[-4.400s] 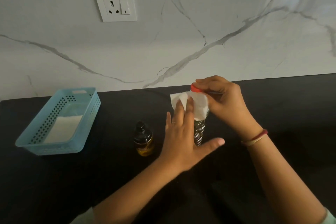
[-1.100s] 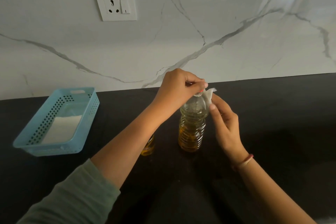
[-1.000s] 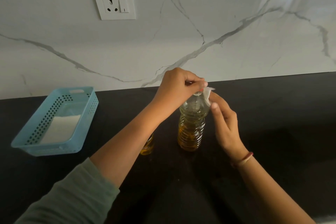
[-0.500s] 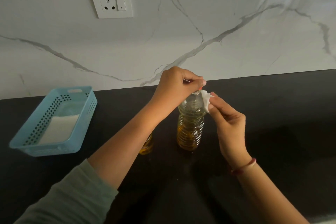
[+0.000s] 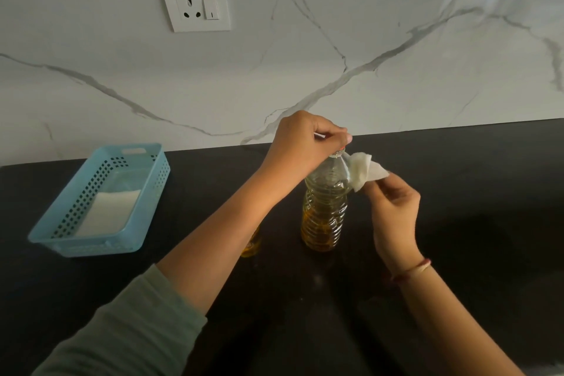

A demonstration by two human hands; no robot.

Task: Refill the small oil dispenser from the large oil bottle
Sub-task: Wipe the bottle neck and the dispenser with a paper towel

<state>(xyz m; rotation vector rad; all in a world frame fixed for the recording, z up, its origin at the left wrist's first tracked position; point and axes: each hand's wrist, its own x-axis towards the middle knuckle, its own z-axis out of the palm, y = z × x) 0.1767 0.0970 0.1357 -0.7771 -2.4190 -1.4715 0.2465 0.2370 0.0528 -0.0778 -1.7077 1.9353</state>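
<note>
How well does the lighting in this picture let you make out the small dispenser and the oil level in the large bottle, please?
Head view: dim and soft, with the black counter swallowing detail. The large bottle shows amber oil low down and paler oil up to its shoulder. The small dispenser is mostly hidden behind the left forearm, only an amber sliver visible. The counter's back edge bows from wide-angle distortion.

The big bottle (image 5: 325, 207) stands on the counter (image 5: 457, 223). The small bottle (image 5: 251, 246) sits just left of it, mostly hidden behind an arm. The basket (image 5: 76, 241) is far left, with a white sheet (image 5: 108, 212) in it.
</note>
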